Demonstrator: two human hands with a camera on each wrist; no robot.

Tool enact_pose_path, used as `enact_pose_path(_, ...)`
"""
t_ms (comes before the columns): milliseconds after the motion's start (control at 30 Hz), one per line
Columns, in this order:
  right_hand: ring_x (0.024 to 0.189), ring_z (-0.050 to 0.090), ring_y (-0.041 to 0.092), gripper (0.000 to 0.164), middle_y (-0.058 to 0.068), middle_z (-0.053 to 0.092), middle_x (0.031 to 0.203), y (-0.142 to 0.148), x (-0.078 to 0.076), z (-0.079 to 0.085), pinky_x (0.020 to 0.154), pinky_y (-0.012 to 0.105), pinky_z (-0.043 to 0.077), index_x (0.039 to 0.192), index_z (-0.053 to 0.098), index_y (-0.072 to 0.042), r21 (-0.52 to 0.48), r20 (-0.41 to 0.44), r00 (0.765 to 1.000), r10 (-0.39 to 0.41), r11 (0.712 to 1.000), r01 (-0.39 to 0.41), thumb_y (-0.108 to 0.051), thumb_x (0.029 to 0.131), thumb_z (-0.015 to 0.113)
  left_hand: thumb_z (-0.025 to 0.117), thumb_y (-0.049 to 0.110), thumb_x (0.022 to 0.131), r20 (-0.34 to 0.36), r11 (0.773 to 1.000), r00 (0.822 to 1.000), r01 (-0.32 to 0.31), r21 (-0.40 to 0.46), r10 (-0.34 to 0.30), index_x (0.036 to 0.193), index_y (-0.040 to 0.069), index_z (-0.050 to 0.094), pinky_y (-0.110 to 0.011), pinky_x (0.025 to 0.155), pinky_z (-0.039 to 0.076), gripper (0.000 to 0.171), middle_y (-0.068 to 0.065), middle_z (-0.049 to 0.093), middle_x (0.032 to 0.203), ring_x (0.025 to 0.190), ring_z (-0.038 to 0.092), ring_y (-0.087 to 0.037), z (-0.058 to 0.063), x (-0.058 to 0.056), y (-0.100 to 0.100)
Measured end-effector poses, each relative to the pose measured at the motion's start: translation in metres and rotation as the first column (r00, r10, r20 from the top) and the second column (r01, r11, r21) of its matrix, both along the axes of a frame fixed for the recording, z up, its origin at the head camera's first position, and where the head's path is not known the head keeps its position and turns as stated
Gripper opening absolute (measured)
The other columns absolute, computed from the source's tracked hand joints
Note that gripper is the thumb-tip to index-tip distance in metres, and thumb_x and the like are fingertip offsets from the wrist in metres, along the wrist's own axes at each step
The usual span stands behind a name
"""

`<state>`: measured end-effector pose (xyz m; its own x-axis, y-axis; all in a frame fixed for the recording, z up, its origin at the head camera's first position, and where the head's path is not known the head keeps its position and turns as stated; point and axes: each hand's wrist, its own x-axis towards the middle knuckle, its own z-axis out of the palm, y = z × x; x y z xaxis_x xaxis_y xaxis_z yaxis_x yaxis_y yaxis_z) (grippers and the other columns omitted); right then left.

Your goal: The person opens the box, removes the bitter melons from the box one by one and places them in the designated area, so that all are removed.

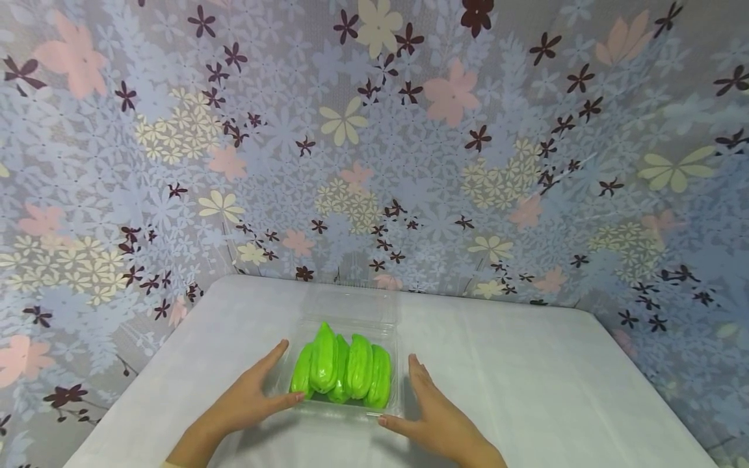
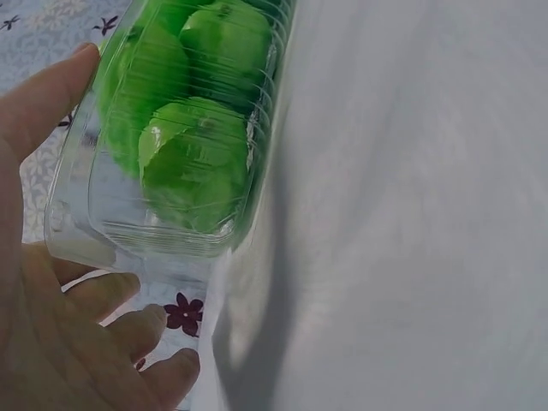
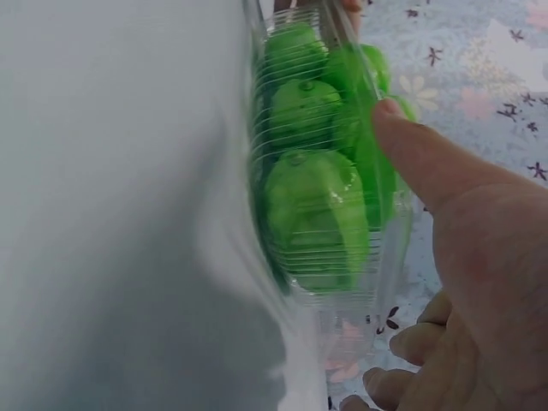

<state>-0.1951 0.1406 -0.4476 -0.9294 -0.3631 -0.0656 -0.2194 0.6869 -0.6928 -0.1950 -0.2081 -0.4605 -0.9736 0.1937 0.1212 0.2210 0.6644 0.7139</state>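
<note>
And there it goes, a grey-blue, flower-printed backdrop point(image 1: 281, 175) sweeping from nine o'clock over the top to three! Big pale-yellow petals point(image 1: 379, 27) up at twelve, a large salmon-pink blossom point(image 1: 75, 57) out at ten, dark maroon florets point(image 1: 579, 78) dotted about two, where thin pale streaks of light catch. Down at six, the broad, white, cloth-covered table point(image 1: 526, 370), far corners rounded near half past eight and half past three.
</note>
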Motion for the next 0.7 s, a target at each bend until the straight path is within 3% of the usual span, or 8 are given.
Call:
enact_pose_path(267, 0.15, 0.014, 0.039, 0.128, 0.014, 0.005, 0.167, -0.001, -0.001, 0.007, 0.115, 0.064, 0.021, 0.163, 0.001, -0.012, -0.034, -0.011, 0.999, -0.032, 0.999, 0.031, -0.067, 0.076, 0.077, 0.08, 0.052, 0.082, 0.021, 1.0, 1.0, -0.003, 0.03, 0.003, 0.16, 0.011, 0.027, -0.069, 0.112, 0.023, 0.103, -0.015, 0.028, 0.162, 0.144, 0.027, -0.047, -0.002, -0.001, -0.002)
enact_pose_path(700, 0.143, 0.034, 0.041, 0.123, 0.014, 0.03, 0.162, -0.009, -0.008, 0.025, 0.108, 0.065, 0.036, 0.163, 0.017, -0.019, -0.094, -0.138, 0.974, -0.178, 0.982, 0.166, -0.063, 0.07, 0.084, 0.081, 0.051, 0.081, 0.046, 0.998, 0.999, -0.022, 0.059, 0.019, 0.161, 0.014, 0.027, -0.07, 0.111, 0.024, 0.103, -0.017, 0.029, 0.161, 0.143, 0.028, -0.048, -0.004, -0.002, -0.003)
